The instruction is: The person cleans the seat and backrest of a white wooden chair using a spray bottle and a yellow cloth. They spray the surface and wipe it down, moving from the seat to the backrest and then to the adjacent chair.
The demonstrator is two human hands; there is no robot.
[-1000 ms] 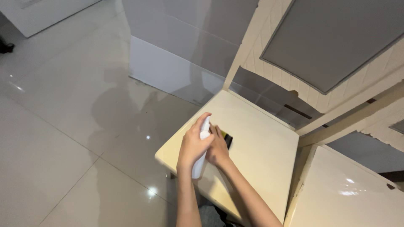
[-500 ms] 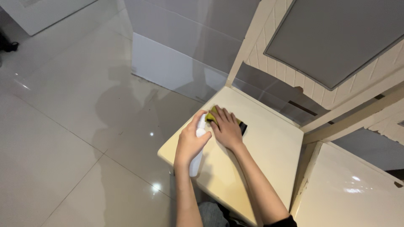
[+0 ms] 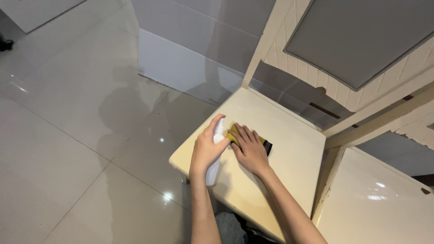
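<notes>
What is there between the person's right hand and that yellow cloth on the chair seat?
Nothing visible. The right hand lies flat, directly on the yellow cloth, pressing it against the cream chair seat. The left hand holds a white spray bottle just beside it, not in between.

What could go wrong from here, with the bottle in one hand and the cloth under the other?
The left hand holds the white spray bottle right beside the right hand, so spray might hit the fingers rather than the cream chair seat. The right hand presses the yellow cloth near the seat's front-left part; a long stroke might push it off the edge onto the glossy tiled floor, where stray mist could leave a slippery patch.
</notes>
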